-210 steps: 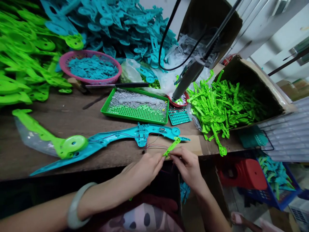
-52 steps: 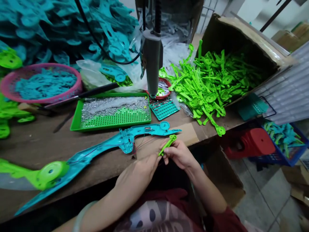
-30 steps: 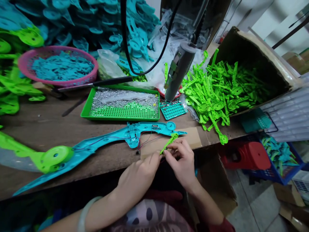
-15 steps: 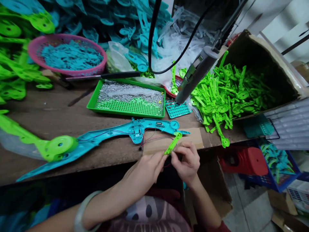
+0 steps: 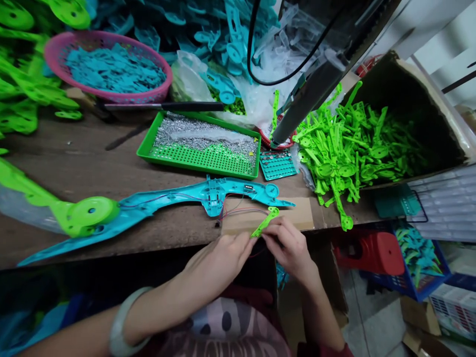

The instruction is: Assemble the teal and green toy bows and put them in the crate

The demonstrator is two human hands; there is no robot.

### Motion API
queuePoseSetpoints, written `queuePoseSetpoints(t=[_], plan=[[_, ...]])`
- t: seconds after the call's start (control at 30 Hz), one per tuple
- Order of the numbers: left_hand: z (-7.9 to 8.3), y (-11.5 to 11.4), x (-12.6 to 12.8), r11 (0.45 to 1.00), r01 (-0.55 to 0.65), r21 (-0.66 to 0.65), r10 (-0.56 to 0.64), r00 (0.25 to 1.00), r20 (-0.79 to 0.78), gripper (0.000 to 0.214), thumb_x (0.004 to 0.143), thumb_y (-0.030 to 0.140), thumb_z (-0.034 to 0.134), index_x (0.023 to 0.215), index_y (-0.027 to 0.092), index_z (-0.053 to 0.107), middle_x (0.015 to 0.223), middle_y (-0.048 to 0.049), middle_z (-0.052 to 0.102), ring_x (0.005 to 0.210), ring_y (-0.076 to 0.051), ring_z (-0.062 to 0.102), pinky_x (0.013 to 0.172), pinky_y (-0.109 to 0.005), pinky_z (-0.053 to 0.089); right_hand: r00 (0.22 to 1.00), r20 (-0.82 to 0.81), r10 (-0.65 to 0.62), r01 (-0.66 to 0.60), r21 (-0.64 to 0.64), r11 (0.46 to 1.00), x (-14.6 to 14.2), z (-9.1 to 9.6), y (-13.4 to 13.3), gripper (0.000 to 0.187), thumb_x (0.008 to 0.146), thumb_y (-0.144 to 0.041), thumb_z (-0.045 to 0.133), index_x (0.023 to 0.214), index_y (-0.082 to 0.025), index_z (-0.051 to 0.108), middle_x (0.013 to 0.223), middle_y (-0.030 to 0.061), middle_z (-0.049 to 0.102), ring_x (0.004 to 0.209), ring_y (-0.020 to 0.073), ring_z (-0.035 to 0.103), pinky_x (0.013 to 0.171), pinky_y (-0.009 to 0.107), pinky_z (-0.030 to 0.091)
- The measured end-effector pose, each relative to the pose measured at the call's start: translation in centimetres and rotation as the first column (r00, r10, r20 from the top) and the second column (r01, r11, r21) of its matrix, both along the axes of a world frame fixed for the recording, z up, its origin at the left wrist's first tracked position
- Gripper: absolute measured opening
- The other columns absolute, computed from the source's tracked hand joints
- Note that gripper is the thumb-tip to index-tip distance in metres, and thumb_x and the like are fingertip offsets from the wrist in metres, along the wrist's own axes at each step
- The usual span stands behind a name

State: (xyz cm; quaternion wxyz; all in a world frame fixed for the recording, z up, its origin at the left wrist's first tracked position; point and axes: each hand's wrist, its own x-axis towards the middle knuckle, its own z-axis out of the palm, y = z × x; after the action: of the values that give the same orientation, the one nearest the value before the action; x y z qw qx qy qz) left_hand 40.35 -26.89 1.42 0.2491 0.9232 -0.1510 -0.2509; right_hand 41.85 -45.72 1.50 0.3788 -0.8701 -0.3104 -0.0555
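Your left hand point(image 5: 219, 258) and right hand point(image 5: 288, 245) meet at the worktop point(image 5: 92, 173) edge, fingertips pinching a small green lever point(image 5: 265, 222).

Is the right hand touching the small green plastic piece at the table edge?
Touching. The head view shows the right hand pinching the small green piece, fingertips on its lower end.

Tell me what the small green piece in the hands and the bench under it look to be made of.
Small green piece: likely moulded plastic, with its bright uniform colour and slight sheen. Bench: seemingly worn wood or board, matte brown and scuffed.
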Motion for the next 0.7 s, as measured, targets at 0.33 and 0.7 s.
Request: queuePoseSetpoints(t=[0.33, 0.7], plan=[[0.8, 0.3, 0.6, 0.994, 0.042, 0.098, -0.046, 0.998, 0.039, 0.037, 0.106, 0.034, 0.03, 0.102, 0.02, 0.065, 0.079, -0.0081, 0.074, 0.07, -0.029, 0.075, 0.05, -0.03, 0.049, 0.993, 0.107, -0.045, 0.055, -0.093, 0.994, 0.0, -0.2, 0.7, 0.013, 0.097, -0.009, 0.055, 0.104, -0.018, 0.06, 0.091, 0.0076, 0.062, 0.085, 0.0168, 0.062, 0.077, 0.029, 0.055], [-0.2, 0.6, 0.2, 0.999, 0.05, 0.009, -0.05, 0.998, 0.027, 0.035, 0.105, 0.024, 0.031, 0.112, 0.023, 0.065, 0.085, -0.0057, 0.074, 0.07, -0.025, 0.074, 0.051, -0.028, 0.046, 0.974, 0.226, 0.008, 0.005, -0.058, 0.998, 0.1, -1.3, 0.5, 0.025, 0.093, -0.004, 0.058, 0.114, -0.018, 0.063, 0.09, 0.0081, 0.061, 0.085, 0.0166, 0.061, 0.075, 0.029, 0.055]])
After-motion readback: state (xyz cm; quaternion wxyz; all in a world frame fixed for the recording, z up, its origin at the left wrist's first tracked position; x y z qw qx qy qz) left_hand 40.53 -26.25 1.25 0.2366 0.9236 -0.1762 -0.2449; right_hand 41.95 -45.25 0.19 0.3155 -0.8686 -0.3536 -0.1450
